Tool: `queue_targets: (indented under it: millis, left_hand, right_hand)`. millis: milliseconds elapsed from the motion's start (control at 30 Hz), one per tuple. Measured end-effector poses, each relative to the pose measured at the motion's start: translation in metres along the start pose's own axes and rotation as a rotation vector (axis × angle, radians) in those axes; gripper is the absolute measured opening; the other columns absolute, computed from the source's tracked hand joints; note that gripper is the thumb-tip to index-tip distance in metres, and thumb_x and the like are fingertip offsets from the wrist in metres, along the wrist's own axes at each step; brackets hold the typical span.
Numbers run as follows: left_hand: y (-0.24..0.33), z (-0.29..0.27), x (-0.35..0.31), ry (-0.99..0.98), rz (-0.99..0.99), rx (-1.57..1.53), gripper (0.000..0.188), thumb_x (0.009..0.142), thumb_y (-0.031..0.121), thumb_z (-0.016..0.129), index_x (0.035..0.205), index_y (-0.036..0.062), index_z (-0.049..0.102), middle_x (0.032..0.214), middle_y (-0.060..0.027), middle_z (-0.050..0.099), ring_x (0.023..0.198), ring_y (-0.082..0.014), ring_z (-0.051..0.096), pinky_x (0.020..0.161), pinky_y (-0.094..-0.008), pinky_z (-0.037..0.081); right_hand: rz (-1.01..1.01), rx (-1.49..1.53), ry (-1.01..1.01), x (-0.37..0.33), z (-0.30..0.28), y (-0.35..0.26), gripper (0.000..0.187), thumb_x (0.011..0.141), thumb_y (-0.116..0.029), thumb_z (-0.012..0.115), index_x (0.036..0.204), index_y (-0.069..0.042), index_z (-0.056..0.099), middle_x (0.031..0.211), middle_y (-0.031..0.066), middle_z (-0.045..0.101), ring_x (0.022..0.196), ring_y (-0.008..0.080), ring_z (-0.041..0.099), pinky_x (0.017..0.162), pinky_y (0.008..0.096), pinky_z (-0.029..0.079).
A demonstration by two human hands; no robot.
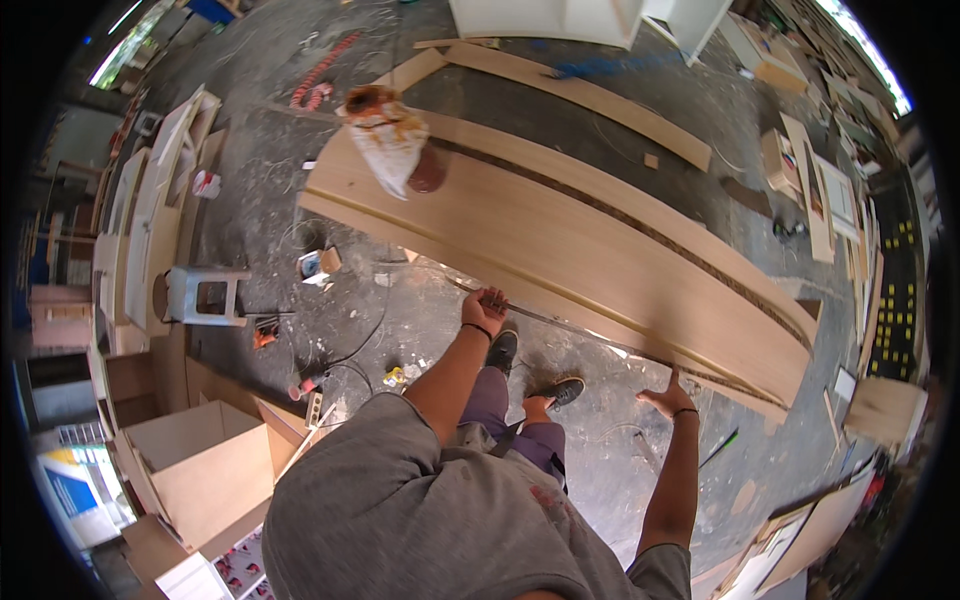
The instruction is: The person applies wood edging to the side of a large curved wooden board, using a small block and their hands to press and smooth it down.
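Observation:
A long light wooden panel (520, 215) lies across in front of me, with a narrow groove-like line along it and a dark, rough far edge. Along its near edge runs a thin strip (560, 324). My left hand (485, 307) is closed on this strip near the panel's middle. Farther right, my right hand (666, 397) has thumb and index finger spread, the index finger touching the panel's near edge. On the panel's left part stands a white container (385, 145) with brown stains at its mouth, beside a reddish-brown round object (428, 170).
A grey-blue plastic stool (207, 296) stands left, near a small open box (318, 264). Cables cross the floor. Wooden boxes (200, 455) stand at lower left. A long board (580, 100) lies beyond the panel, and a white cabinet (545, 22) is at the back.

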State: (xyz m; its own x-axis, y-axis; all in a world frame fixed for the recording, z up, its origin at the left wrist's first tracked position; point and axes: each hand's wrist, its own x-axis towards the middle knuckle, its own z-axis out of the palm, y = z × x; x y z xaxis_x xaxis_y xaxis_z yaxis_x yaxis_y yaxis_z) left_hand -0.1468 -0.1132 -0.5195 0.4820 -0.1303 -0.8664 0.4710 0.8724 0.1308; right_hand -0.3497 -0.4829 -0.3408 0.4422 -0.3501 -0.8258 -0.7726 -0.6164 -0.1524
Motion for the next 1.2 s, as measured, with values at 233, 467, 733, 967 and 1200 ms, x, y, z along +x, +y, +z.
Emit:
queue_targets:
  millis: [233,467,733,967,1200]
  left_hand:
    - [0.188,0.007,-0.015,-0.222,0.293,0.197,0.015,0.093,0.014,0.053,0.099,0.0049,0.064,0.087,-0.0058,0.069,0.077,-0.0186,0.065,0.064,-0.0305,0.049]
    - [0.394,0.039,-0.048,-0.523,0.285,0.545,0.018,0.091,0.016,0.057,0.095,0.0032,0.069,0.094,-0.0091,0.072,0.082,-0.0187,0.067,0.07,-0.033,0.054]
    - [0.445,0.086,-0.047,-0.258,0.527,0.405,0.025,0.097,0.018,0.054,0.103,-0.0046,0.063,0.1,-0.0159,0.07,0.097,-0.027,0.068,0.094,-0.0419,0.054]
    - [0.467,0.087,0.002,-0.266,0.391,0.455,0.014,0.091,0.016,0.064,0.093,0.0033,0.068,0.091,-0.009,0.072,0.083,-0.0214,0.069,0.069,-0.031,0.055]
    - [0.416,0.055,0.028,-0.063,0.24,0.465,0.016,0.093,0.023,0.061,0.099,0.0085,0.066,0.086,-0.0043,0.069,0.071,-0.0214,0.063,0.06,-0.0325,0.049]
  right_hand:
    - [-0.02,0.111,0.023,0.026,0.021,0.014,0.135,0.063,-0.05,0.081,0.15,-0.005,-0.011,0.114,0.0325,0.062,0.11,0.0375,0.063,0.094,0.042,0.049]
    - [0.247,0.05,0.014,0.008,0.008,-0.042,0.123,0.065,-0.064,0.075,0.154,-0.027,-0.002,0.144,0.0147,0.047,0.133,0.0388,0.044,0.099,0.0757,0.028]
    - [0.339,0.095,-0.036,-0.019,0.009,-0.039,0.12,0.069,-0.062,0.07,0.155,-0.024,-0.005,0.147,0.0141,0.045,0.131,0.042,0.045,0.101,0.0737,0.026]
    - [0.38,0.182,0.089,0.007,0.024,-0.052,0.124,0.067,-0.061,0.071,0.154,-0.023,-0.009,0.141,0.0131,0.051,0.131,0.0373,0.047,0.099,0.0777,0.023]
    - [0.533,0.163,0.079,-0.004,0.015,-0.059,0.118,0.072,-0.06,0.07,0.154,-0.029,-0.009,0.143,0.0144,0.049,0.134,0.0373,0.043,0.1,0.0743,0.027]
